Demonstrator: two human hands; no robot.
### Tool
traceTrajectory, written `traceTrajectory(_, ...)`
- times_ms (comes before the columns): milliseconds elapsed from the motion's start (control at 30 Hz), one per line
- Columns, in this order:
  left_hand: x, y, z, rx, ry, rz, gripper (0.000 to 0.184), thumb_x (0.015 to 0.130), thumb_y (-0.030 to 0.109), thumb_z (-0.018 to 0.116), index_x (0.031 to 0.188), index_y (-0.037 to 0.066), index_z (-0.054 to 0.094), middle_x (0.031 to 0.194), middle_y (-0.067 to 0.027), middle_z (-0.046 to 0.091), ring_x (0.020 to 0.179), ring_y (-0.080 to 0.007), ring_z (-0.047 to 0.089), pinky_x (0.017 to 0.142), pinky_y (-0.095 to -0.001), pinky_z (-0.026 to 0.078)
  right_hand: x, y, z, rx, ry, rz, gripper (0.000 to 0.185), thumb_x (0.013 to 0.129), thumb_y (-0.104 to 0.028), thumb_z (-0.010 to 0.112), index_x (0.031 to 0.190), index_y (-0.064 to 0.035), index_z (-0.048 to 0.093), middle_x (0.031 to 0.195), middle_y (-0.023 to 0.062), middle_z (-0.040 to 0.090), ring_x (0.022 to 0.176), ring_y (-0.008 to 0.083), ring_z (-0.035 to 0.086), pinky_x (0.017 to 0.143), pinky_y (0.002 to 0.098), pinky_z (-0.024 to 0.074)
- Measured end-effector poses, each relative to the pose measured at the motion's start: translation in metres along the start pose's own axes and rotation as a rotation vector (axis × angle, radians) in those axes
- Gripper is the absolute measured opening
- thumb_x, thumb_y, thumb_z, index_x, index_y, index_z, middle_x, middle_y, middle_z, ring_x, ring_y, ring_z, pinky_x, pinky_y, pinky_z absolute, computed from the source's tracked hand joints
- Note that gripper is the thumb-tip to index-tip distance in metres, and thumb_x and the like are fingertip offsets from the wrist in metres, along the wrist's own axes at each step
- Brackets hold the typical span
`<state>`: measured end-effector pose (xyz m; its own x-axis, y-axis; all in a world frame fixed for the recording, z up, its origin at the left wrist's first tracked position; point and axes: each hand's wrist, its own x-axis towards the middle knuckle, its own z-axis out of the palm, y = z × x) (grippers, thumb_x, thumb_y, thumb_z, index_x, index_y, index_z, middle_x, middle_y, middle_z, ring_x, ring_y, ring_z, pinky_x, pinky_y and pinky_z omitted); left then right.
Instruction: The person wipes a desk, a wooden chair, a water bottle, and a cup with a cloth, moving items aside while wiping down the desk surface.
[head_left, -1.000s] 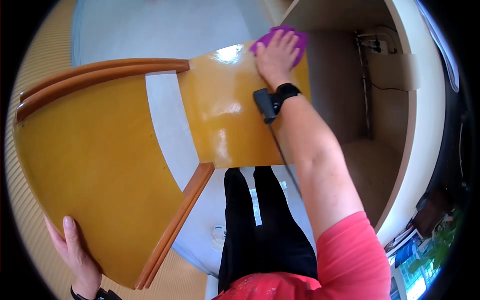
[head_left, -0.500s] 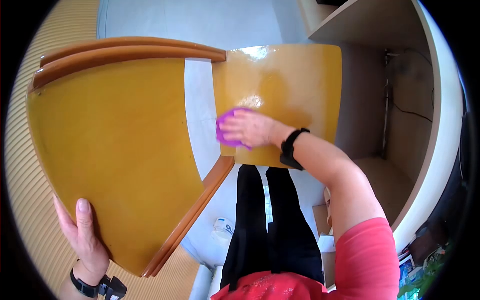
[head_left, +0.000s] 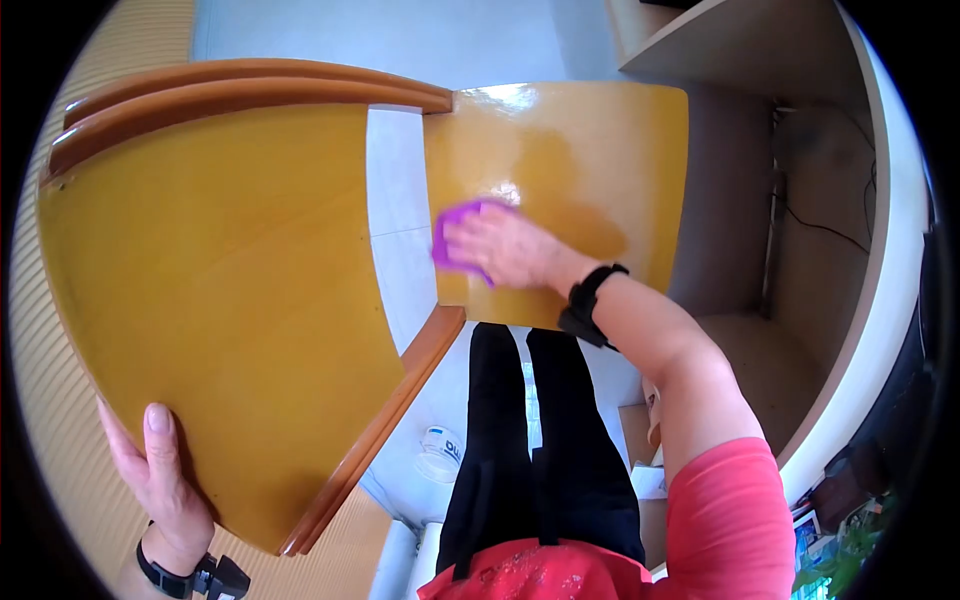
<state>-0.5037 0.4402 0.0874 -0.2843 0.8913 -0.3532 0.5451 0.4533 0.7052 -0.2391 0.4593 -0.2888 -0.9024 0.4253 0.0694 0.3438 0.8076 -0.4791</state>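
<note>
A wooden chair has a glossy yellow-brown seat [head_left: 590,190] and a wide backrest [head_left: 220,280] between reddish-brown side rails [head_left: 390,430]. My right hand [head_left: 500,243] presses a purple cloth [head_left: 455,235] onto the seat, near its edge beside the gap to the backrest. The hand is slightly blurred. At the lower left, my left hand [head_left: 165,480] grips the outer edge of the backrest, its thumb on the front face and its fingers mostly hidden behind.
An open cabinet [head_left: 850,330] with cables and a metal pipe inside stands at the right. A white tub [head_left: 438,453] sits on the floor beside my legs [head_left: 500,430]. Ridged tan panelling [head_left: 140,45] lies along the left, and a plant [head_left: 850,545] shows at lower right.
My right hand with the cloth has moved from the seat's far right corner to its left side, most recently slightly upward. My left hand still holds the backrest. The view has shifted.
</note>
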Motion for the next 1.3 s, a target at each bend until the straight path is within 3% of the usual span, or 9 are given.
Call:
traceTrajectory(100,0.001,-0.002,-0.005,0.021,-0.008,0.004,0.054,0.096,0.025,0.047,0.141,0.001,0.027,0.134,-0.0118,0.043,0.120,-0.0188,0.042,0.103,-0.0309,0.031,0.018,0.063,-0.021,-0.259,0.302,0.483,0.055,0.078,-0.032,0.061,0.128,-0.0133,0.050,0.138,0.0097,0.043,0.127,0.0272,0.038,0.106,0.0445,0.0279)
traceTrajectory(167,0.002,-0.004,-0.006,0.012,-0.006,0.004,0.054,0.096,0.025,0.047,0.141,0.001,0.027,0.134,-0.0120,0.043,0.121,-0.0190,0.042,0.103,-0.0310,0.031,0.018,0.100,-0.025,-0.332,0.428,0.619,0.057,0.079,-0.035,0.058,0.130,-0.0111,0.048,0.139,0.0133,0.041,0.129,0.0298,0.036,0.107,0.0460,0.0262)
traceTrajectory(300,0.003,-0.008,-0.007,-0.047,0.050,-0.031,0.054,0.096,0.027,0.048,0.140,0.001,0.029,0.134,-0.0121,0.043,0.122,-0.0192,0.043,0.103,-0.0305,0.030,-0.022,0.130,-0.037,-0.378,0.499,1.078,0.066,0.081,-0.041,0.054,0.137,-0.0105,0.040,0.143,0.0197,0.034,0.135,0.0348,0.027,0.109,0.0507,0.0197)
traceTrajectory(533,0.009,-0.005,-0.010,-0.026,-0.006,-0.032,0.052,0.096,0.028,0.047,0.139,0.003,0.032,0.132,-0.0114,0.045,0.121,-0.0183,0.044,0.102,-0.0297,0.032,-0.112,0.090,-0.034,-0.394,0.541,1.387,0.066,0.082,-0.037,0.053,0.139,-0.0088,0.037,0.145,0.0266,0.023,0.133,0.0435,0.023,0.106,0.0559,0.0208)
traceTrajectory(800,0.012,-0.002,-0.003,0.037,0.045,-0.048,0.054,0.096,0.032,0.048,0.138,0.003,0.033,0.131,-0.0117,0.045,0.119,-0.0187,0.044,0.101,-0.0276,0.033,-0.189,-0.114,0.029,-0.188,0.167,1.345,0.066,0.080,-0.031,0.059,0.137,-0.0042,0.037,0.145,0.0295,0.020,0.134,0.0487,0.018,0.104,0.0589,0.0224)
traceTrajectory(833,0.013,-0.001,-0.002,0.044,0.048,-0.048,0.054,0.095,0.033,0.048,0.138,0.003,0.033,0.131,-0.0117,0.045,0.119,-0.0186,0.044,0.101,-0.0274,0.033,-0.188,-0.121,0.030,-0.167,0.126,1.348,0.066,0.080,-0.031,0.059,0.137,-0.0041,0.037,0.145,0.0292,0.020,0.134,0.0485,0.017,0.104,0.0589,0.0215)
traceTrajectory(1000,0.015,0.005,0.000,0.111,-0.006,-0.024,0.057,0.095,0.037,0.047,0.137,0.001,0.032,0.131,-0.0131,0.043,0.120,-0.0206,0.042,0.102,-0.0310,0.031,-0.118,-0.028,0.007,-0.211,0.464,1.494,0.068,0.081,-0.035,0.059,0.139,-0.0072,0.037,0.148,0.0247,0.020,0.137,0.0445,0.015,0.108,0.0570,0.0149)
traceTrajectory(1133,0.019,0.002,-0.009,0.130,-0.046,-0.020,0.058,0.095,0.038,0.046,0.137,0.000,0.032,0.132,-0.0135,0.043,0.120,-0.0211,0.041,0.102,-0.0319,0.030,-0.030,0.007,0.017,-0.214,0.447,1.205,0.067,0.083,-0.038,0.057,0.140,-0.0094,0.036,0.149,0.0208,0.022,0.138,0.0400,0.015,0.110,0.0550,0.0140)
traceTrajectory(1300,0.019,0.004,-0.007,0.141,-0.005,-0.033,0.056,0.096,0.036,0.047,0.136,0.001,0.034,0.132,-0.0134,0.043,0.119,-0.0200,0.042,0.101,-0.0308,0.031,-0.024,-0.080,0.046,-0.072,0.390,0.761,0.054,0.082,-0.031,0.058,0.131,-0.0116,0.048,0.142,0.0158,0.036,0.135,0.0338,0.027,0.108,0.0499,0.0209)
